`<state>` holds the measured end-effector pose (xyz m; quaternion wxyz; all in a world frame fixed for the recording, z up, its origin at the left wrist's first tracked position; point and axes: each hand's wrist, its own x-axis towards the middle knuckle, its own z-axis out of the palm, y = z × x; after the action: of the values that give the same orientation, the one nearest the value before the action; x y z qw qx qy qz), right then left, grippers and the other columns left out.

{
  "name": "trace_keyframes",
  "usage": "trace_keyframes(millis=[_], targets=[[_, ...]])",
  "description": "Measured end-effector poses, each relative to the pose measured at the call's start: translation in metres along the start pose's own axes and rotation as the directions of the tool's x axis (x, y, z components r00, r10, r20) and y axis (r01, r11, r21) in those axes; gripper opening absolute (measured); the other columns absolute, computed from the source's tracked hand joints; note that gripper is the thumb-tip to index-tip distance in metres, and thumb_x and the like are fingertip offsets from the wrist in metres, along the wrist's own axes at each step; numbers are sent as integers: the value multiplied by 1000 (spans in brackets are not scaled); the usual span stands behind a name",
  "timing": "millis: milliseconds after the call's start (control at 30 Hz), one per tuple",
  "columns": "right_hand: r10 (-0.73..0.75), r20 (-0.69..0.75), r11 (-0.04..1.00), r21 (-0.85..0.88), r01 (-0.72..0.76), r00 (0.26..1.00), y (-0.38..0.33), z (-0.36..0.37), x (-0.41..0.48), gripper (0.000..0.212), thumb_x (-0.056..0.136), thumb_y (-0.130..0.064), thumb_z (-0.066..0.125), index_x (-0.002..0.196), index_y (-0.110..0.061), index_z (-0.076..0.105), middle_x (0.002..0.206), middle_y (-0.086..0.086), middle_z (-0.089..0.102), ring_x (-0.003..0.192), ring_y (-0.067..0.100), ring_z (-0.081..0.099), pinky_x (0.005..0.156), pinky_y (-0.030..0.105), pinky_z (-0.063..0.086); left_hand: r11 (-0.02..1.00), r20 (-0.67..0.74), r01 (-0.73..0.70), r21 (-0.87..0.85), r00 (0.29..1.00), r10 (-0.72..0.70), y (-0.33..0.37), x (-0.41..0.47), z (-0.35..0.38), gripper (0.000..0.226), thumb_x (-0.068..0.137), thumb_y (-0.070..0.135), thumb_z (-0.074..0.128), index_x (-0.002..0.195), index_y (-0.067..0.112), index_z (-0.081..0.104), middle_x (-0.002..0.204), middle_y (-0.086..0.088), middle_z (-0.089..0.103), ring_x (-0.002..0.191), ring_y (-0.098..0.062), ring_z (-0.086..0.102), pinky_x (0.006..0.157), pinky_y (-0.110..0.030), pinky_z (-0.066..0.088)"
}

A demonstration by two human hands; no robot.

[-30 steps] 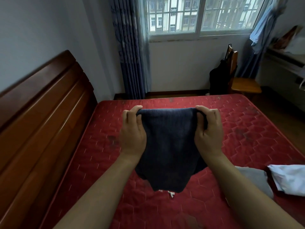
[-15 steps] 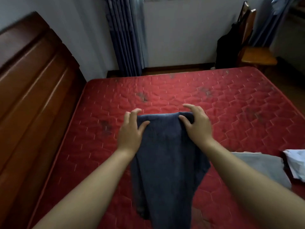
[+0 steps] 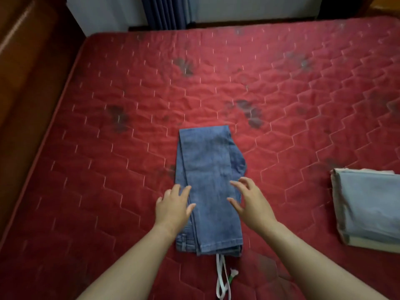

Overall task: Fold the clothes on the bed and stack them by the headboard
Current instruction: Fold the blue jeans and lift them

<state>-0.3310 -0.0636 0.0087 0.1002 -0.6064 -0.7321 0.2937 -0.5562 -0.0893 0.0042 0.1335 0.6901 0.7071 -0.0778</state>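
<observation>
Headboard (image 3: 23,109): dark wood, far left of jeans (image 3: 207,169), well apart. Stack spot per task, so prob. the next destination for jeans.
L hand (image 3: 173,205): open, fingers straight & spread, lying flat on left edge of jeans toward the near end. Prob. pinning/smoothing the fold to stop layers sliding.
Jeans: blue denim, folded into a long narrow rectangle, flat on mattress (image 3: 121,161), lengthwise away from viewer. Layers roughly square, w/ a lower layer bulging out on right side, far half. Maybe room for one more fold in half before stacking, but only a guess.
R hand (image 3: 251,202): open, fingers spread & slightly bent, over right edge of jeans, level w/ L hand. Holding nothing; can't tell if touching cloth or just above.
Cord (image 3: 221,278): white strip w/ a green bit, poking out from near end of jeans, trailing toward viewer. Could dangle or snag on lift.
Grey-blue garment (image 3: 368,204): right of jeans, well apart, folded flat, cut off by frame edge. Not by headboard either.
Mattress: red, quilted, hexagon stitching, dark smudges beyond & left of jeans. No sheet seen. Prob. soft, so light pressing likely enough to set a fold.
Room: blue curtain (image 3: 166,11) & pale wall (image 3: 249,6) beyond jeans, past far edge of mattress. Dim light.
</observation>
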Motion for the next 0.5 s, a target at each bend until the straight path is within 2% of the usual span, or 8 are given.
trace_keyframes(millis=[167, 300, 400, 467, 500], targets=[[-20, 210, 995, -94, 41, 977, 32, 87, -44, 38, 89, -42, 55, 125, -28, 55, 142, 0, 36, 128, 21, 38, 97, 33, 40, 996, 166, -94, -14, 982, 95, -2, -33, 88, 48, 92, 50, 43, 138, 36, 33, 139, 3, 34, 123, -19, 39, 91, -36, 41], [-79, 220, 978, -170, 118, 972, 48, 130, -69, 39, 88, -47, 53, 124, -32, 57, 145, -2, 35, 137, 22, 27, 101, 37, 35, 990, 150, -112, -90, 981, 125, -12, -50, 131, 48, 92, 50, 42, 138, 45, 31, 147, 1, 26, 133, -18, 28, 98, -34, 40], [-102, 133, 977, -173, 125, 986, 50, 149, -78, 42, 86, -44, 60, 126, -30, 58, 146, 4, 38, 138, 32, 27, 102, 48, 35, 975, 19, -24, -222, 999, 29, -12, -61, 148, 49, 90, 53, 46, 137, 45, 37, 154, -4, 13, 141, -23, 17, 107, -37, 33], [-105, 87, 976, -184, 119, 991, 50, 158, -82, 43, 86, -43, 61, 127, -31, 56, 146, 5, 39, 137, 35, 29, 101, 52, 35, 909, -20, 135, -393, 988, -156, -8, -66, 155, 53, 86, 53, 52, 137, 42, 39, 153, -8, 12, 139, -28, 21, 108, -39, 30], [-110, 62, 975, -188, 120, 992, 51, 162, -83, 44, 85, -42, 63, 127, -31, 56, 146, 6, 40, 137, 35, 30, 100, 53, 36, 849, 5, 227, -477, 967, -256, -7, -67, 158, 57, 85, 54, 53, 138, 42, 36, 150, -11, 17, 135, -30, 28, 106, -38, 32]])
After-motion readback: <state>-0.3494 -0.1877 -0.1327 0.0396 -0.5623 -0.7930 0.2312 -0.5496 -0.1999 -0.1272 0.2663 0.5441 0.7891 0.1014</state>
